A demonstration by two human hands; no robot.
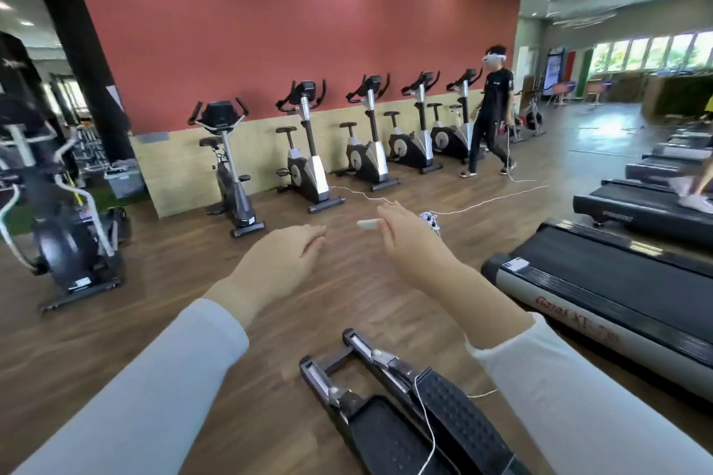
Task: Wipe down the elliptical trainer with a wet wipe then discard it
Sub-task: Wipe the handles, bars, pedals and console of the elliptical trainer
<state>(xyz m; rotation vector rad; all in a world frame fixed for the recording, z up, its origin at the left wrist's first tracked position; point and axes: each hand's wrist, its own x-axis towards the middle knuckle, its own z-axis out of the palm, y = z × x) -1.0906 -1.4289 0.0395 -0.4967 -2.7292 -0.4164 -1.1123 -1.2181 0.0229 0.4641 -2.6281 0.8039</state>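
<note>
A row of black-and-silver exercise bikes (370, 143) lines the red wall ahead, and a person in black clothes (494, 116) walks past them. Black treadmills (617, 281) stand to the right, and a thin white cable (482, 206) trails over the wooden floor. The black elliptical trainer (463, 413) lies low in the foreground under the outstretched arms, its long axis running from lower right to upper left, rails pointing away. The left hand (285, 258) hovers palm down, fingers relaxed, holding nothing. The right hand (413, 239), edge-on, holds the small white folded wet wipe (368, 224), which sticks out leftwards between the two hands, well above the trainer.
</note>
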